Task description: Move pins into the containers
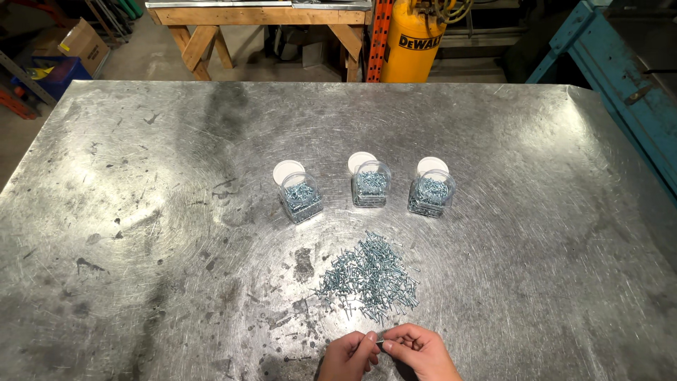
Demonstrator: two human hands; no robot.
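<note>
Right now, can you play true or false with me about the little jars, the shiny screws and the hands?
1. Three clear jars stand in a row on the metal table. True.
2. The jars are empty. False: each one holds silvery screws.
3. A loose pile of screws lies between the jars and the hands. True.
4. The left hand and right hand are far apart. False: their fingertips meet, pinching something small and thin.
5. White round lids lie behind the jars. True.
</note>
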